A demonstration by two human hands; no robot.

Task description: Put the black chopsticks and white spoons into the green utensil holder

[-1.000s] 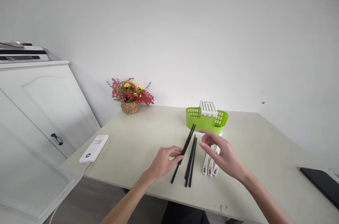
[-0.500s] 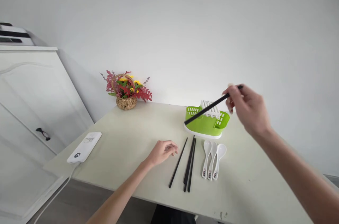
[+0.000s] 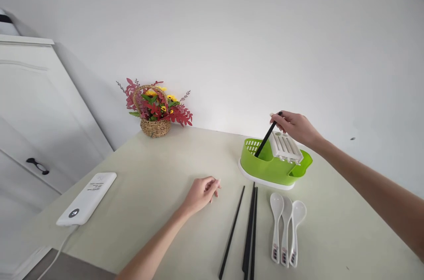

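Note:
My right hand (image 3: 294,126) pinches the upper end of a black chopstick (image 3: 266,138). Its lower end leans down inside the left compartment of the green utensil holder (image 3: 266,170); whether the tip touches the bottom is hidden. A white slotted rack (image 3: 287,147) sits over the holder's middle. My left hand (image 3: 201,191) rests on the table with its fingers curled in, and nothing shows in them. Right of it lies a single black chopstick (image 3: 232,232), then a small bunch of black chopsticks (image 3: 251,231). Three white spoons (image 3: 285,227) lie side by side in front of the holder.
At the table's back left stands a wicker basket (image 3: 155,128) of red and yellow flowers. A white power bank (image 3: 86,198) with a cable lies near the left edge. Beside the table is a white cabinet (image 3: 43,107), and a wall rises behind.
My right hand took a chopstick, lifted it, and lowered its end into the holder's left compartment. My left hand let go of the chopstick it held, which lies on the table. The view shifted.

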